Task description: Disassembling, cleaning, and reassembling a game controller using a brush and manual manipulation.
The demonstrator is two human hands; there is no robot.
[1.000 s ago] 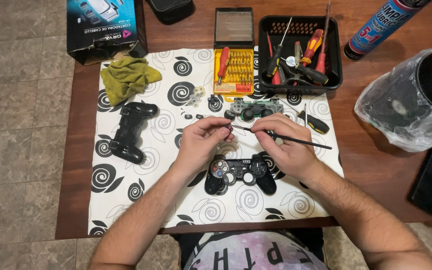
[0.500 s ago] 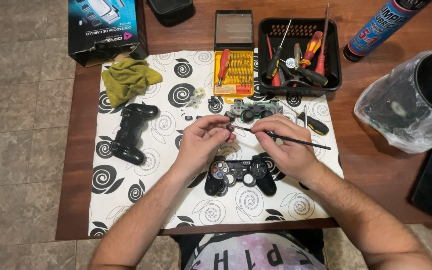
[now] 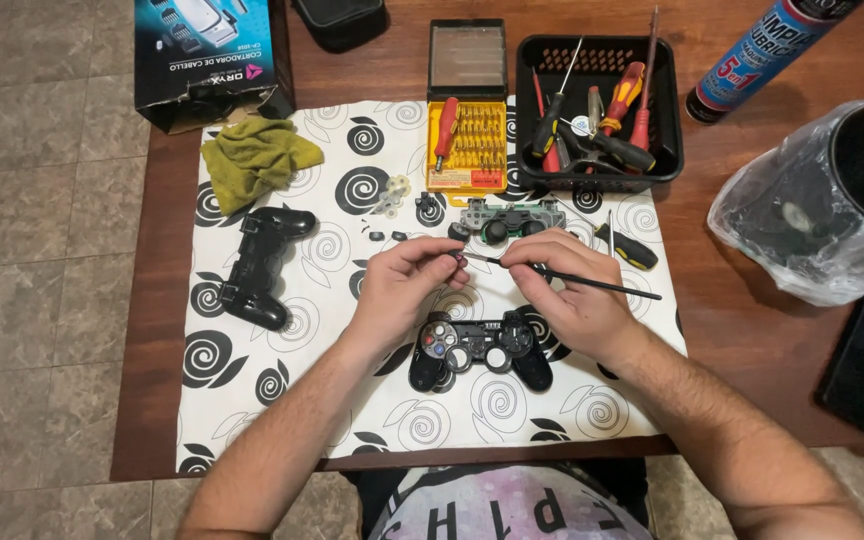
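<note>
My left hand [image 3: 404, 285] pinches a tiny dark part [image 3: 457, 258] at its fingertips above the mat. A thin black brush [image 3: 592, 283] is held in my right hand [image 3: 564, 290], its tip touching that part. Just below both hands lies the front half of a black game controller [image 3: 480, 351], face up. The controller's circuit board [image 3: 510, 218] sits behind my hands. A black rear shell [image 3: 257, 265] lies to the left.
A spiral-patterned white mat [image 3: 312, 390] covers the wooden table [image 3: 742, 330]. At the back stand a yellow bit set [image 3: 469, 145], a black basket of screwdrivers [image 3: 667, 150], a green cloth [image 3: 255, 160], a cardboard box [image 3: 207, 60] and a spray can [image 3: 762, 50]. A bagged black object [image 3: 832, 210] sits right.
Both hands stay together over the controller; the brush tip has shifted slightly against the small part. Nothing else has moved.
</note>
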